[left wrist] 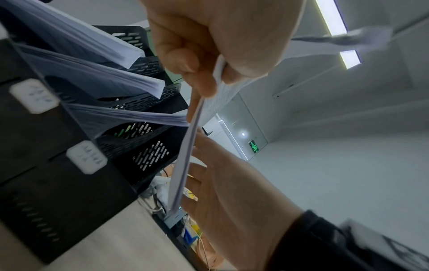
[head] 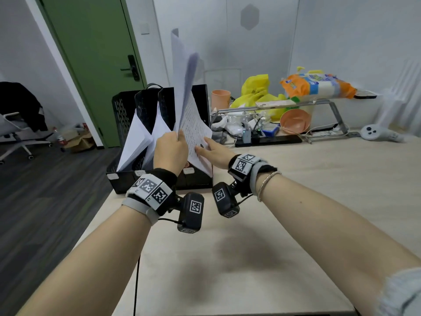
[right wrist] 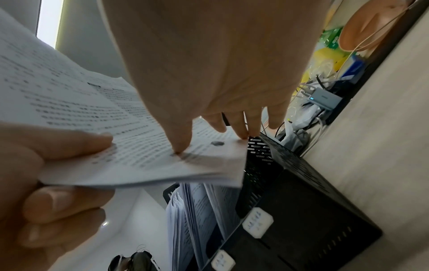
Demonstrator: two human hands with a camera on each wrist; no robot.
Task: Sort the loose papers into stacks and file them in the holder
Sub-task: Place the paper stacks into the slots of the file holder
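Observation:
A black perforated file holder (head: 123, 110) (left wrist: 46, 165) (right wrist: 301, 201) stands at the table's left edge, with two white paper stacks (head: 136, 137) leaning in its left slots. My left hand (head: 170, 151) (left wrist: 209, 60) pinches a thin stack of printed sheets (head: 193, 124) (left wrist: 183, 165) (right wrist: 92, 110) held upright over the holder's right slot, its top bending over. My right hand (head: 211, 151) (right wrist: 209, 91) lies with straight fingers against the printed face of that stack, fingertips touching near its lower edge.
Behind the holder, a metal shelf (head: 319, 103) carries an orange snack bag (head: 316, 85), yellow bags and a pink cup (head: 219, 96). Cables, a power strip (head: 268, 140) and a pink bowl (head: 295, 120) lie beneath. A white controller (head: 373, 132) lies at far right. The near tabletop (head: 250, 247) is pale wood.

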